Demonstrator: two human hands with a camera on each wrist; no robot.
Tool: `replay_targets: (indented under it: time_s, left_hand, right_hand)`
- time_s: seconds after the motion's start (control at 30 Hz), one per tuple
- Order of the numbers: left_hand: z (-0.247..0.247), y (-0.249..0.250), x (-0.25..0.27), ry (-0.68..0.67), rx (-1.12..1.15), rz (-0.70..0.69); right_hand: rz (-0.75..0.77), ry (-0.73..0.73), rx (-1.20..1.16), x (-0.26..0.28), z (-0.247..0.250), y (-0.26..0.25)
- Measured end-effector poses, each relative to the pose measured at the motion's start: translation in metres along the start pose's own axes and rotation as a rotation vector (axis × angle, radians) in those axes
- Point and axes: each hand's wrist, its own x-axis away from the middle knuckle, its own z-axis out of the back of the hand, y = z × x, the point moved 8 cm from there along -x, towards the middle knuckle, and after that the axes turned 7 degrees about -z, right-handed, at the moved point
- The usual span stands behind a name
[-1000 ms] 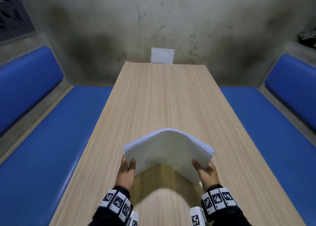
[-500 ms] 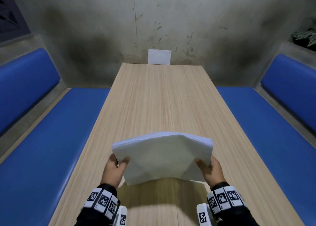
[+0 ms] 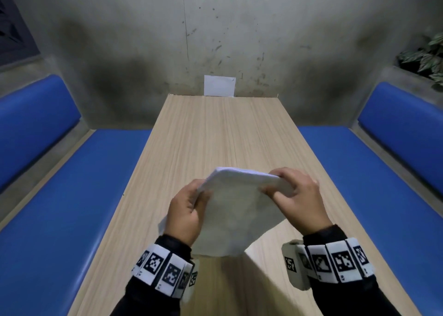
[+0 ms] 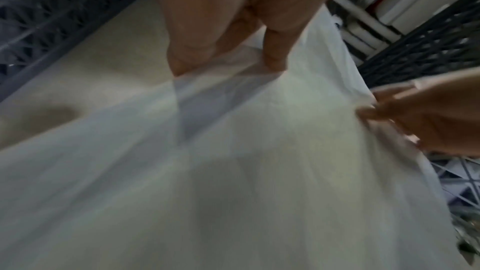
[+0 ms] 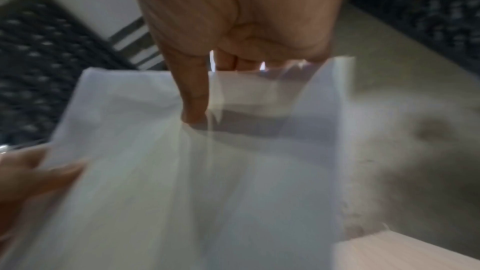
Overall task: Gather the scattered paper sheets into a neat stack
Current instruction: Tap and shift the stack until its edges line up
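A bundle of white paper sheets (image 3: 236, 214) stands nearly upright above the near end of the wooden table (image 3: 215, 136), its lower edge close to the tabletop. My left hand (image 3: 189, 210) grips its left edge, thumb on the near face. My right hand (image 3: 296, 193) grips the upper right corner, fingers curled over the top. In the left wrist view my left hand (image 4: 228, 52) pinches the paper sheets (image 4: 233, 171). The right wrist view is blurred; there my right hand (image 5: 226, 63) holds the paper sheets (image 5: 182, 192) at the top edge.
A single white sheet (image 3: 219, 85) leans against the grey wall at the table's far end. Blue padded benches (image 3: 72, 208) (image 3: 374, 184) run along both sides. A potted plant (image 3: 426, 57) sits on the ledge at the upper right.
The paper bundle has been tipped from a drooping, nearly flat hold to nearly upright. My right hand has moved up to the top right corner, and my left hand higher on the left edge.
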Motion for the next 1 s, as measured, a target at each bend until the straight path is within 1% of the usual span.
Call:
replay_targets:
  time_s: [0.03, 0.07, 0.1, 0.13, 0.2, 0.23, 0.27, 0.3, 0.37, 0.43, 0.53, 0.6, 0.67, 0.77, 0.83, 0.9, 1.0]
  left_hand:
    - [0.006, -0.005, 0.001, 0.044, 0.106, 0.067]
    - [0.013, -0.011, 0.003, 0.085, 0.196, 0.129]
    - [0.019, -0.016, 0.005, 0.116, 0.254, 0.175]
    - [0.023, -0.022, 0.006, 0.127, 0.286, 0.200]
    - [0.025, -0.027, 0.008, 0.122, 0.324, 0.210]
    - [0.024, -0.029, 0.009, 0.112, 0.332, 0.206]
    - [0.022, -0.028, 0.010, 0.099, 0.341, 0.199]
    - [0.020, -0.029, 0.011, 0.096, 0.347, 0.201]
    - [0.017, -0.036, 0.016, 0.104, 0.349, 0.220]
    - [0.014, -0.049, 0.026, 0.104, 0.331, 0.269]
    - [0.004, -0.070, 0.045, 0.061, 0.283, 0.350]
    - [-0.001, -0.072, 0.049, 0.041, 0.269, 0.365]
    - [0.000, -0.070, 0.046, 0.043, 0.271, 0.370]
    - [0.003, -0.061, 0.040, 0.033, 0.271, 0.320]
    - [0.002, -0.062, 0.041, 0.009, 0.281, 0.327]
    - [-0.003, -0.083, 0.050, 0.013, 0.287, 0.390]
    - [-0.011, -0.121, 0.070, -0.023, 0.166, 0.494]
  right_hand:
    - [-0.088, 0.032, -0.021, -0.002, 0.007, 0.015]
    - [-0.177, 0.020, -0.056, -0.003, 0.010, 0.030]
    - [-0.257, -0.044, -0.135, -0.002, 0.007, 0.042]
    - [-0.316, -0.143, -0.268, 0.000, -0.001, 0.050]
    - [-0.350, -0.337, -0.587, 0.007, -0.023, 0.050]
    - [-0.364, -0.373, -0.713, 0.010, -0.030, 0.048]
    - [-0.367, -0.359, -0.800, 0.013, -0.033, 0.045]
    - [-0.369, -0.309, -0.839, 0.014, -0.035, 0.044]
    - [-0.378, -0.221, -0.860, 0.018, -0.039, 0.047]
    - [-0.427, -0.184, -0.863, 0.026, -0.051, 0.057]
    - [-0.550, -0.188, -0.864, 0.044, -0.078, 0.077]
    - [-0.574, -0.186, -0.872, 0.048, -0.085, 0.081]
    - [-0.567, -0.185, -0.896, 0.044, -0.083, 0.079]
    - [-0.477, -0.191, -0.910, 0.036, -0.072, 0.073]
    - [-0.455, -0.200, -0.899, 0.037, -0.071, 0.075]
    - [-0.495, -0.241, -0.884, 0.045, -0.082, 0.086]
    - [-0.600, -0.312, -0.809, 0.060, -0.107, 0.110]
